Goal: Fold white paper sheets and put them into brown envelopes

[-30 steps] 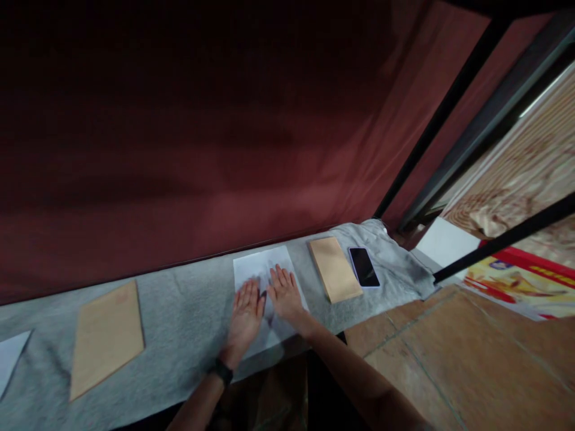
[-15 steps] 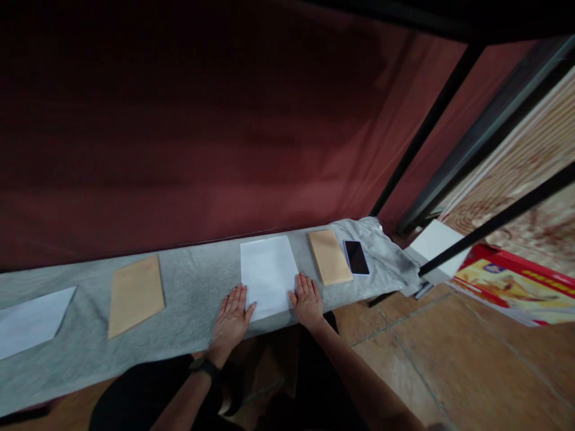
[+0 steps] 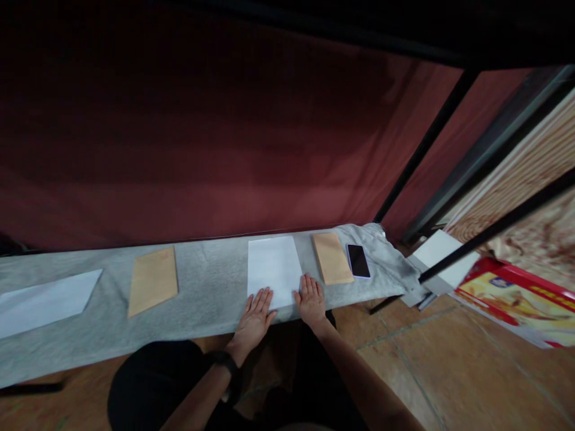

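A white sheet of paper (image 3: pixel 273 266) lies flat on the grey cloth of a long narrow table (image 3: pixel 209 275), straight in front of me. My left hand (image 3: pixel 256 317) rests palm down over its near left corner, fingers together and stretched out. At the near right corner, my right hand (image 3: pixel 311 299) lies flat, its fingertips along the sheet's edge. Neither hand grips anything. Just right of the sheet is a tan envelope-like packet (image 3: pixel 332 258), and beside that a phone (image 3: pixel 358 261) with a dark screen.
Further left lie another tan packet (image 3: pixel 154 281) and more white paper (image 3: pixel 49 299). A dark red wall (image 3: pixel 215 191) stands behind the table. To the right are black metal bars (image 3: pixel 429 143), a white box (image 3: pixel 442 254) and a red and yellow printed box (image 3: pixel 516 299).
The view has shifted a little, so the table's things sit further right in it. My left hand has slid right, from beside the sheet onto its near edge; my right hand stays by its corner.
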Available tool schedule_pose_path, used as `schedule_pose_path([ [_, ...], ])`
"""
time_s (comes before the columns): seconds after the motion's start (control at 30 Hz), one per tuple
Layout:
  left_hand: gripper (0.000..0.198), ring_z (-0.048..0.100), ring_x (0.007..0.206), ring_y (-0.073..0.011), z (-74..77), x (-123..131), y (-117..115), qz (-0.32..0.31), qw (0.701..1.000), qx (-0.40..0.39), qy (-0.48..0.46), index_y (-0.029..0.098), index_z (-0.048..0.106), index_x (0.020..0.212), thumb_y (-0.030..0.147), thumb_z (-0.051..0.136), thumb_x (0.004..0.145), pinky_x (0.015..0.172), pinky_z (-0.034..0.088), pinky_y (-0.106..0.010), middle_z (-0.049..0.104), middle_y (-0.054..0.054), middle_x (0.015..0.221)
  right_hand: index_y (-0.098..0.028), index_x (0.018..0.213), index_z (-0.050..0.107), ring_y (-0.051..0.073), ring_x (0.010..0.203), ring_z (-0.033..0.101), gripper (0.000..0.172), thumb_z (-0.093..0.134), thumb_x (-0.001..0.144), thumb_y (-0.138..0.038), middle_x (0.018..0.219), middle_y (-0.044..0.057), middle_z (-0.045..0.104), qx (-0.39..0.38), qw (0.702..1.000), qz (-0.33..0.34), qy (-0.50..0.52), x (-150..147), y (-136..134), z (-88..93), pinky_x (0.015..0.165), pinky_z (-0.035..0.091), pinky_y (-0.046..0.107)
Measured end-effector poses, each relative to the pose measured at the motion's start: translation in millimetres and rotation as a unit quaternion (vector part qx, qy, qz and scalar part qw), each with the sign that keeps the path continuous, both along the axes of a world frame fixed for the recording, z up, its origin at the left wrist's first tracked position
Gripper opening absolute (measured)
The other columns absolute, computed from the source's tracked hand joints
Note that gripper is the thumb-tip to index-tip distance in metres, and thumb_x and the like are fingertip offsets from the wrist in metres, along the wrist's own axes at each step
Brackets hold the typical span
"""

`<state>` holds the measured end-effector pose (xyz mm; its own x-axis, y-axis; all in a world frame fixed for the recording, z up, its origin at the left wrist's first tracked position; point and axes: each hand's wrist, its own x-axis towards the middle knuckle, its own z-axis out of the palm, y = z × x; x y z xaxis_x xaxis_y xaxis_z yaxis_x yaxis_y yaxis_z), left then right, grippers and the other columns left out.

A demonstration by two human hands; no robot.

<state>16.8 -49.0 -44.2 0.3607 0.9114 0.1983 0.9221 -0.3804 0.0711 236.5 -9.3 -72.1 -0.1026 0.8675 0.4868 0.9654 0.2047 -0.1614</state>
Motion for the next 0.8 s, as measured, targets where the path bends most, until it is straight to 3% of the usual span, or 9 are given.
schedule_pose_path([
  [0.17, 0.051, 0.047, 0.144, -0.0256, 1.9, -26, 5, -0.029, 0.999, -0.039, 0.011, 0.014, 0.05, 0.148, 0.033, 0.04, 0.102, 0.118, 0.041, -0.044, 0.052, -0.015, 0.154, -0.005, 0.15, 0.047, 0.034, 0.139, 0.05, 0.056, 0.041, 0.106, -0.039, 0.151, 0.022, 0.052, -0.012, 1.0, -0.005, -0.001, 2, -3, 0.2, 0.116, 0.033, 0.05],
  [0.37, 0.066, 0.051, 0.141, -0.0251, 23.6, -15, 4, -0.057, 0.989, -0.094, 0.096, 0.014, 0.052, 0.145, -0.003, 0.031, 0.085, 0.115, 0.044, -0.047, 0.057, -0.018, 0.149, -0.003, 0.151, 0.046, 0.034, 0.141, 0.047, 0.057, 0.04, 0.106, -0.038, 0.153, 0.023, 0.049, -0.046, 0.999, -0.004, -0.007, 3, -5, 9.5, 0.116, 0.034, 0.051],
  [0.5, 0.064, 0.053, 0.139, -0.0287, 31.7, -3, 1, -0.055, 0.99, -0.095, 0.088, 0.008, 0.055, 0.142, -0.006, 0.032, 0.084, 0.113, 0.046, -0.047, 0.057, -0.024, 0.145, -0.001, 0.152, 0.043, 0.035, 0.141, 0.046, 0.058, 0.037, 0.108, -0.038, 0.152, 0.025, 0.05, -0.041, 0.999, 0.013, -0.019, 6, -8, 11.9, 0.115, 0.034, 0.052],
  [0.8, 0.068, 0.05, 0.142, -0.0298, 38.2, 1, -7, -0.024, 0.993, -0.088, 0.068, 0.011, 0.051, 0.146, -0.007, 0.035, 0.083, 0.116, 0.041, -0.052, 0.053, -0.023, 0.15, -0.004, 0.149, 0.047, 0.034, 0.141, 0.046, 0.054, 0.033, 0.109, -0.037, 0.15, 0.023, 0.053, -0.015, 0.998, 0.059, -0.017, 17, -12, 8.1, 0.116, 0.033, 0.053],
])
